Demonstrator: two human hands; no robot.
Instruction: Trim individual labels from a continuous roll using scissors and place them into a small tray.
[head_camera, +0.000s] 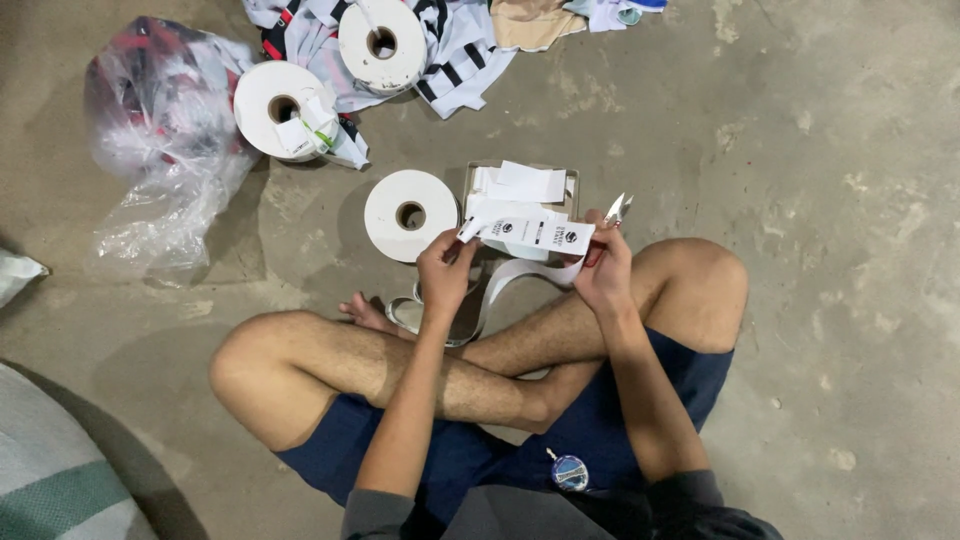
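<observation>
1. The label strip (535, 233) runs crosswise between both hands, above a small box (570, 185) of cut labels.
2. Left hand (443, 268) pinches its left end.
3. Right hand (604, 270) pinches the right end, apparently also gripping small snips (618, 207).

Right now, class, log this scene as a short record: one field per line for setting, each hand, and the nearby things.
Setting: person sitting cross-legged on a concrete floor
Left hand: pinches the left end of a white label strip
Right hand: holds the strip's right end, plus small snips
Ahead: shallow tray holding cut labels
Rolls: three white tape rolls
Far left: clear plastic bag
</observation>
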